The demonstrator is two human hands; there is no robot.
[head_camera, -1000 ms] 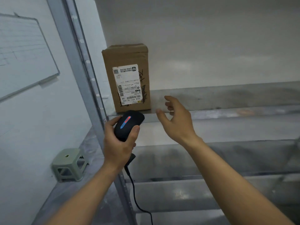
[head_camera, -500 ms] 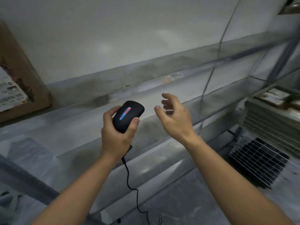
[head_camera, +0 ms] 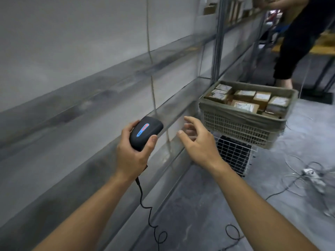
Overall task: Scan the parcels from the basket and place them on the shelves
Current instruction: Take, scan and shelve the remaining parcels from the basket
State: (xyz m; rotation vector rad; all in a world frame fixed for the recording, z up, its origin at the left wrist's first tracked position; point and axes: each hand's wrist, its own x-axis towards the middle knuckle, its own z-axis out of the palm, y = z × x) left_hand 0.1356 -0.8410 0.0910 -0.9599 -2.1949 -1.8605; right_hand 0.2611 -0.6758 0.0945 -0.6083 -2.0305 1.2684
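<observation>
Basket [head_camera: 235, 128] at right beside the shelves [head_camera: 108, 98], well stocked: we count several brown parcels [head_camera: 244, 105] unscanned, so we judge most work remains. Left hand [head_camera: 133, 154] grasps the scanner [head_camera: 145, 132]; right hand [head_camera: 198, 142] released, fingers loose, holding nothing. Parcel labels blurred, unreadable; far shelf contents indistinct; a second person is cut off at top right.

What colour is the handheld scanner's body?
Black, with a blue and red strip on top; head view. Scanner.
</observation>
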